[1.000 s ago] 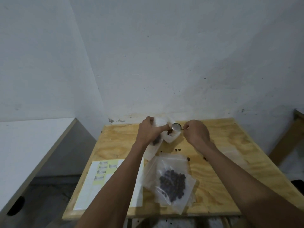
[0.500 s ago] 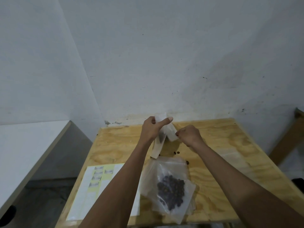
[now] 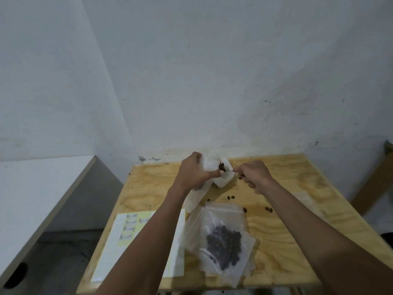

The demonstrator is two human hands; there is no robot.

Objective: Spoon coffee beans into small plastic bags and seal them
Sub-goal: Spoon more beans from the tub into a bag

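Observation:
At the far side of the plywood table (image 3: 297, 209), my left hand (image 3: 193, 172) grips a white bag (image 3: 212, 165) and holds its mouth open. Dark coffee beans (image 3: 221, 166) show at that mouth. My right hand (image 3: 254, 173) grips a spoon handle (image 3: 235, 171), whose bowl reaches into the bag and is mostly hidden. Nearer me lies a clear plastic bag (image 3: 214, 218) holding a pile of coffee beans (image 3: 224, 244).
Several loose beans (image 3: 230, 197) lie scattered on the wood. A white sheet with yellow labels (image 3: 129, 228) lies at the table's left front. A white surface (image 3: 32, 188) stands to the left, a wooden frame (image 3: 380, 177) to the right, and the wall is just behind.
My right hand drew back to the right and the spoon's handle shows again, its tip in the white bag. Beans now show at the bag's mouth. The camera shifted slightly.

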